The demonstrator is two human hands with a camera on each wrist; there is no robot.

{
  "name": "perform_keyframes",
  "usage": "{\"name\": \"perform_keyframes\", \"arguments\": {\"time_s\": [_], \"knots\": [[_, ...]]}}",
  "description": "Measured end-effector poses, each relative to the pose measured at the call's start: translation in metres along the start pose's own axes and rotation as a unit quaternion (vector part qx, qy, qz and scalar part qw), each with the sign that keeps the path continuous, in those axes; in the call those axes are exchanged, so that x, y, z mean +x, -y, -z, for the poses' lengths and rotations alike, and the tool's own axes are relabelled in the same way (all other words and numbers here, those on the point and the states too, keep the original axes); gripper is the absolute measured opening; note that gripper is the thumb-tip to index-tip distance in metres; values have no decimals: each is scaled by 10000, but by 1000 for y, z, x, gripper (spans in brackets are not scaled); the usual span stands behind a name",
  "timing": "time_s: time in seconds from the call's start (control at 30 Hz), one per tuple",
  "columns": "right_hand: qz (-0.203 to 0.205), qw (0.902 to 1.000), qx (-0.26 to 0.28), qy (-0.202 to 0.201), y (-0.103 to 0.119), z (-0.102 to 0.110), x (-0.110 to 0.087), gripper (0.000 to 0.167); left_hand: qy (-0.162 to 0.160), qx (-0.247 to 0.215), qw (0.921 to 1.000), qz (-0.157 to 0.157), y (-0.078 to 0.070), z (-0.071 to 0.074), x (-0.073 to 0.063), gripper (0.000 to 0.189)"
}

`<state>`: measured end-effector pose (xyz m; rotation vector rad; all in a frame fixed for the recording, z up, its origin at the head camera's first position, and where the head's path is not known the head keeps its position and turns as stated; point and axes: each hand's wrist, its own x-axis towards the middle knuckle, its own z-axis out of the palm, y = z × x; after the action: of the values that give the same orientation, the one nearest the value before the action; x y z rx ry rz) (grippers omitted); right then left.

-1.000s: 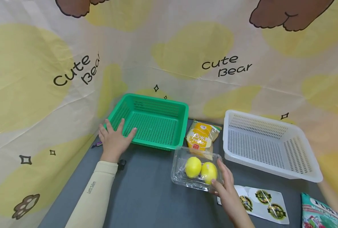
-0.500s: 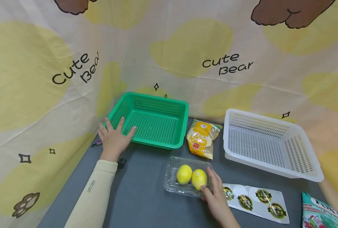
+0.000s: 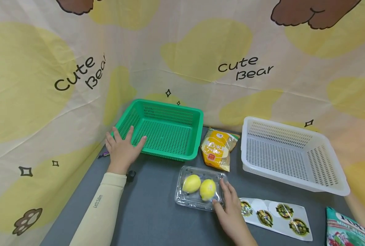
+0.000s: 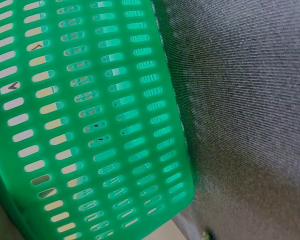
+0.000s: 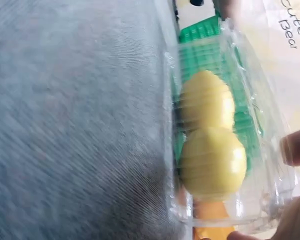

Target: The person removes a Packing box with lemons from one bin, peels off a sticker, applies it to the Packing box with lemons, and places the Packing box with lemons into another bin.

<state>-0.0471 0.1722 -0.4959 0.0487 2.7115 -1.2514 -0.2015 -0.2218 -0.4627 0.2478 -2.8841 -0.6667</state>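
My right hand [image 3: 231,210] grips the right end of a clear plastic clamshell box [image 3: 182,196], fingers on the far side and thumb nearer me. Inside lie two lemons, one [image 3: 191,183] to the left and one [image 3: 207,189] beside it. From the right wrist view, the lemons [image 5: 212,162] show through the clear wall, with fingertips [image 5: 296,147] at the box's edge. My left hand [image 3: 122,152] spreads its fingers over the near left corner of a green plastic basket [image 3: 170,155]. That basket's slotted side [image 4: 100,125] fills much of the left wrist view, where the hand is hardly seen.
Right of the green basket stands a yellow bag of millet [image 3: 216,150], then a white basket [image 3: 293,182]. A sheet of round stickers [image 3: 281,220] lies right of my right hand. A teal candy bag [image 3: 348,229] sits at the right, near another person's arm [image 3: 359,213].
My right hand has brought the clear box leftward and toward me, away from the millet bag. The lemons have shifted left inside it. The left hand stays at the green basket.
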Motion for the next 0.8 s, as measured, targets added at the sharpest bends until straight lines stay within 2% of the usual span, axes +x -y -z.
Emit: {"name": "perform_keyframes", "arguments": {"time_s": [0.13,0.33,0.57,0.8], "knots": [[32,9994,-330,-15,0,1,-1,74,-14,-16,10000,7,0,1,0,96],[171,9966,-745,-312,-3,-1,-2,74,-18,0,10000,20,1,0,-1,96],[557,9919,-894,-709,-9,-3,-7,70,-15,-48,10000,25,2,-1,0,96],[497,9881,-951,-1105,-22,7,-16,72,-397,-241,9989,-100,5,-9,1,90]]}}
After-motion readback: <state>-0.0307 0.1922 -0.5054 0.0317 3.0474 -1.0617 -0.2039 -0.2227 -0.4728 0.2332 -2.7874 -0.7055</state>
